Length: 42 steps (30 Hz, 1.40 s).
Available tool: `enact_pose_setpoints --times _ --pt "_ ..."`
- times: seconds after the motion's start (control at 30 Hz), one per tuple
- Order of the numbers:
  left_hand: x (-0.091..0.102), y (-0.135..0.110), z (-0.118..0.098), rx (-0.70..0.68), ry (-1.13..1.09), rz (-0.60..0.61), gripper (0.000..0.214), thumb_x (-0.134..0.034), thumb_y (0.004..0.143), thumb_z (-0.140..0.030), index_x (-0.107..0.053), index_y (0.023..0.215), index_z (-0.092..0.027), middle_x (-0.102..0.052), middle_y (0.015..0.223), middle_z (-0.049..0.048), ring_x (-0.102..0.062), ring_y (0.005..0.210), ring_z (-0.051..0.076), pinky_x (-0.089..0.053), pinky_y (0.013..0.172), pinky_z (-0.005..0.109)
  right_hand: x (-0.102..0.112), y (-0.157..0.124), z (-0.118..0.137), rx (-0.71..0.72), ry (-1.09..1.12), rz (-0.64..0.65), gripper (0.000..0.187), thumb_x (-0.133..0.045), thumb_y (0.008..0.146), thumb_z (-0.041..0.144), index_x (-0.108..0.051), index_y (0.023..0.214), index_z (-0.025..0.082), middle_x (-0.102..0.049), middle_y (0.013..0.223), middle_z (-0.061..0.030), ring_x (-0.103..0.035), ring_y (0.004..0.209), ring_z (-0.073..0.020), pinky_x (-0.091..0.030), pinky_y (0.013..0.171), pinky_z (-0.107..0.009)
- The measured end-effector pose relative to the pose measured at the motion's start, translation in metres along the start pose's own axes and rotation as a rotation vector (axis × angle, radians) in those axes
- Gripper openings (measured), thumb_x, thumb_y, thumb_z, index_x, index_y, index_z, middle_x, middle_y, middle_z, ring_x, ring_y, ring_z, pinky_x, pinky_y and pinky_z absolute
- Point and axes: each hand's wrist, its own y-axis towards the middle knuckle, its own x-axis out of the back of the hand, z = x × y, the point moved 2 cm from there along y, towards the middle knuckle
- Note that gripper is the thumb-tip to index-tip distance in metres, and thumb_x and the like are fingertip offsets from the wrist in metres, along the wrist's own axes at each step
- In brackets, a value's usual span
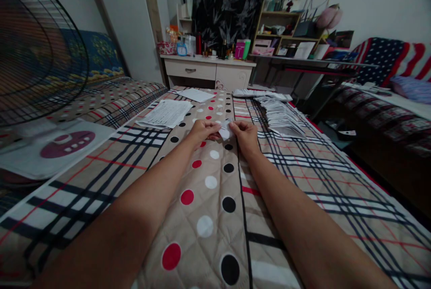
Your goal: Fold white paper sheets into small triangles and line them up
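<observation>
Between my two hands, above the dotted strip of the bedspread, is a small piece of white paper. My left hand pinches its left edge, and my right hand pinches the right one. What is on the paper is too small to make out. Left of my hands lies a stack of printed white sheets, with another white sheet behind it. To the right a long row of overlapping folded white papers is fanned out on the plaid cloth.
A caged fan stands close on the left, beside a white bag with a purple print. A long white packet lies beyond the fanned papers. At the far end stands a white dresser crowded with bottles. The bed's right edge drops to the floor.
</observation>
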Motion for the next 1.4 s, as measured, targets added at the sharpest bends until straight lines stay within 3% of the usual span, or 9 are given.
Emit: enact_pose_setpoints --times 0.17,0.3,0.43,0.57,0.77,1.07,1.27,1.4 --pt "-0.008 -0.002 0.002 -0.024 0.238 0.097 0.031 -0.085 0.066 -0.035 -0.069 0.071 -0.009 -0.069 0.058 0.0055 -0.065 0.051 0.012 -0.051 0.048 0.018 0.002 -0.001 0.000 0.085 -0.213 -0.071 0.019 -0.070 0.067 0.035 -0.071 0.069 0.016 -0.070 0.068 -0.0052 -0.059 0.061 -0.0171 -0.045 0.061 -0.029" --pt "-0.010 -0.001 0.001 -0.040 0.202 0.032 0.032 -0.080 0.072 -0.038 -0.067 0.070 -0.009 -0.068 0.057 0.0055 -0.064 0.049 0.011 -0.049 0.047 0.018 -0.001 -0.002 0.003 0.102 -0.161 -0.090 0.025 -0.067 0.072 0.041 -0.071 0.075 0.016 -0.068 0.070 -0.0043 -0.057 0.062 -0.0159 -0.045 0.059 -0.028" --pt "-0.004 0.002 0.003 -0.008 0.113 -0.049 0.030 -0.078 0.075 -0.038 -0.067 0.072 -0.010 -0.068 0.058 0.0046 -0.063 0.048 0.010 -0.046 0.047 0.018 -0.003 -0.001 0.003 -0.020 0.020 0.013 0.039 -0.062 0.075 0.057 -0.061 0.066 0.019 -0.057 0.061 -0.0007 -0.049 0.054 -0.0129 -0.042 0.051 -0.026" --pt "0.002 0.005 0.006 0.002 0.065 -0.020 0.031 -0.078 0.074 -0.039 -0.067 0.072 -0.011 -0.068 0.059 0.0044 -0.059 0.046 0.009 -0.041 0.045 0.017 -0.004 -0.003 0.006 -0.072 0.037 0.103 0.045 -0.058 0.074 0.064 -0.058 0.065 0.020 -0.055 0.060 -0.0009 -0.050 0.055 -0.0132 -0.043 0.053 -0.026" --pt "0.005 0.005 0.006 -0.003 0.044 -0.022 0.031 -0.079 0.074 -0.040 -0.068 0.075 -0.011 -0.069 0.061 0.0052 -0.062 0.049 0.010 -0.038 0.044 0.016 -0.008 -0.008 0.013 -0.003 -0.008 0.180 0.033 -0.071 0.069 0.049 -0.060 0.063 0.019 -0.058 0.057 0.0005 -0.050 0.052 -0.0122 -0.040 0.052 -0.026" --pt "-0.008 0.001 0.003 -0.033 0.209 -0.055 0.034 -0.076 0.077 -0.040 -0.063 0.065 -0.011 -0.064 0.054 0.0029 -0.059 0.045 0.009 -0.039 0.042 0.018 -0.005 -0.005 -0.004 0.003 -0.267 -0.032 0.033 -0.069 0.067 0.039 -0.045 0.053 0.022 -0.048 0.047 0.0036 -0.044 0.044 -0.0114 -0.030 0.042 -0.024" --pt "-0.008 0.002 0.002 -0.043 0.302 -0.040 0.033 -0.071 0.081 -0.034 -0.058 0.058 -0.013 -0.058 0.047 -0.0017 -0.048 0.034 0.006 -0.032 0.036 0.017 -0.007 -0.005 -0.004 0.012 -0.259 0.065 0.028 -0.060 0.076 0.047 -0.058 0.071 0.020 -0.051 0.053 0.0028 -0.044 0.048 -0.0126 -0.031 0.045 -0.025" --pt "-0.008 0.004 0.004 -0.064 0.359 -0.063 0.030 -0.069 0.081 -0.033 -0.060 0.060 -0.014 -0.057 0.047 -0.0024 -0.046 0.034 0.006 -0.034 0.038 0.018 -0.005 -0.005 -0.005 0.022 -0.273 0.100 0.034 -0.056 0.079 0.049 -0.051 0.060 0.021 -0.045 0.051 0.0036 -0.040 0.048 -0.0114 -0.028 0.046 -0.025"
